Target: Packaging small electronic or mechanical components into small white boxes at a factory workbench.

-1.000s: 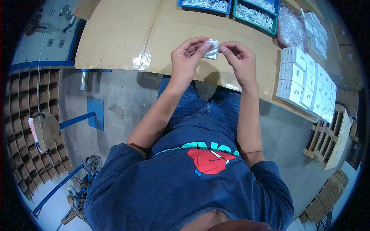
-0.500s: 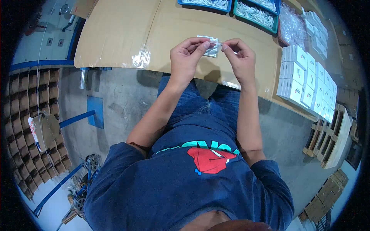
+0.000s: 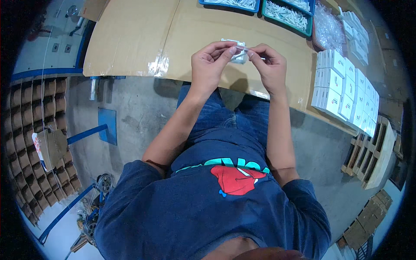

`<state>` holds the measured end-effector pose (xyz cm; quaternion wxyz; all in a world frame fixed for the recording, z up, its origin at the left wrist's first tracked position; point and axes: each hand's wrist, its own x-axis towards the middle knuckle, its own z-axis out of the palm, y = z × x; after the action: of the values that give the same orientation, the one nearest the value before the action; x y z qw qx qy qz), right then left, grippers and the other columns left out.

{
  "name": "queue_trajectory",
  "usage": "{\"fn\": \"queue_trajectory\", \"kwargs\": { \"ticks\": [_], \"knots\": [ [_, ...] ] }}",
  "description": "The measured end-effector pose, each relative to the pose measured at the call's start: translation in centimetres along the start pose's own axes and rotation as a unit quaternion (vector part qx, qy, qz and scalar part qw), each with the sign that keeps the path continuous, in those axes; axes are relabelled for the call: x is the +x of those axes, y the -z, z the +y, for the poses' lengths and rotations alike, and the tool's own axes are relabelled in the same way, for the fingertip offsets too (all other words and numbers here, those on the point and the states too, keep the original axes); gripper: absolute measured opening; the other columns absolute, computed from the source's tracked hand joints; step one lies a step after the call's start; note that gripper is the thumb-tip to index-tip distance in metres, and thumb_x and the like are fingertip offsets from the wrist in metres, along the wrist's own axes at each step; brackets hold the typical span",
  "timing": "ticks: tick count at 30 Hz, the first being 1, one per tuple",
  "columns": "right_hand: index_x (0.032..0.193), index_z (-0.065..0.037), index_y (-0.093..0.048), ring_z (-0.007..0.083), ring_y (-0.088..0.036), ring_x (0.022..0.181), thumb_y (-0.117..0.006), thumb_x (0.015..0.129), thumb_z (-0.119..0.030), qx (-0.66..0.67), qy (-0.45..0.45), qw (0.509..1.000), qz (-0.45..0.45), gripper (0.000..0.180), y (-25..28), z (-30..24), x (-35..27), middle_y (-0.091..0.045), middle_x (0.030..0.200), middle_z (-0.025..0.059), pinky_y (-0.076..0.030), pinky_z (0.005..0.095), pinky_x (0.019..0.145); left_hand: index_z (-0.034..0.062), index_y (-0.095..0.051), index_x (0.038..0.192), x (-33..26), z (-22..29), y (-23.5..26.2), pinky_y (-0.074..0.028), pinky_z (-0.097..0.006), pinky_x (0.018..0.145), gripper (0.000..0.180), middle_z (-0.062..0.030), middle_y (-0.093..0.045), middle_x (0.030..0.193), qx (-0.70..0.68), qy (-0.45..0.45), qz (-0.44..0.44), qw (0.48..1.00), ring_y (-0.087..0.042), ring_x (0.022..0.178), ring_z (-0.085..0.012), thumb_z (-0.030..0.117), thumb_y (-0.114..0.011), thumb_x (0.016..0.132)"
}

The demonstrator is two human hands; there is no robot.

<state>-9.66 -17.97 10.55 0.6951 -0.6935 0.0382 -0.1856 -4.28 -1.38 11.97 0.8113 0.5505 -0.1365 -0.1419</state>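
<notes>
Basically, a brown table [image 3: 125,39] spans the top of your view. White boxes [image 3: 333,84] stack on its R side; farther back, a green tray [image 3: 309,33] holds small pcs [image 3: 284,15]. Your L hand [image 3: 210,64] and R hand [image 3: 273,68] meet over a white pack [image 3: 238,60], each pinching a thin clear piece [image 3: 243,48] btwn thumb & finger; can't tell if it touches the pack.

Free cardboard [image 3: 130,39] left of the left hand [image 3: 211,63], obstacles rightward: green tray [image 3: 286,27], white boxes [image 3: 344,93].
</notes>
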Motion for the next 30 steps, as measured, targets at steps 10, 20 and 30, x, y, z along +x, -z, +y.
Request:
{"fn": "queue_trajectory", "kwargs": {
  "ticks": [10, 20, 30],
  "knots": [
    [0.099, 0.001, -0.071, 0.0036, -0.058, 0.075, -0.070, 0.091, -0.005, -0.019, -0.009, 1.000, 0.010, 0.009, -0.31, -0.37, 0.08, -0.067, 0.084, -0.0011, -0.047, 0.0187, 0.067, -0.0049, -0.068, 0.112, 0.02, -0.58, 0.05, -0.056, -0.027, 0.089, 0.018, -0.0121, -0.072, 0.104, 0.018, 0.000, 0.002, 1.000, -0.070, 0.098, -0.0165, 0.003, -0.066, 0.095],
    [0.097, 0.000, -0.072, 0.0019, -0.054, 0.072, -0.072, 0.091, -0.005, 0.007, -0.008, 1.000, 0.013, 0.008, -0.10, 0.14, 0.04, -0.065, 0.081, -0.0036, -0.043, 0.0176, 0.063, -0.0044, -0.068, 0.113, 0.01, -0.52, -0.06, -0.054, -0.027, 0.090, 0.019, -0.0118, -0.072, 0.106, 0.026, 0.001, -0.003, 1.000, -0.069, 0.101, -0.0160, 0.005, -0.065, 0.096],
    [0.094, -0.001, -0.071, 0.0007, -0.049, 0.070, -0.071, 0.091, -0.004, -0.017, -0.005, 1.000, 0.017, 0.005, -0.18, 0.38, -0.04, -0.059, 0.076, -0.0064, -0.038, 0.0174, 0.060, -0.0018, -0.069, 0.109, -0.31, -0.02, -0.15, -0.053, -0.024, 0.083, 0.017, -0.0066, -0.073, 0.100, 0.204, -0.055, 0.007, 0.977, -0.067, 0.095, -0.0121, 0.005, -0.066, 0.094]
  ]
}}
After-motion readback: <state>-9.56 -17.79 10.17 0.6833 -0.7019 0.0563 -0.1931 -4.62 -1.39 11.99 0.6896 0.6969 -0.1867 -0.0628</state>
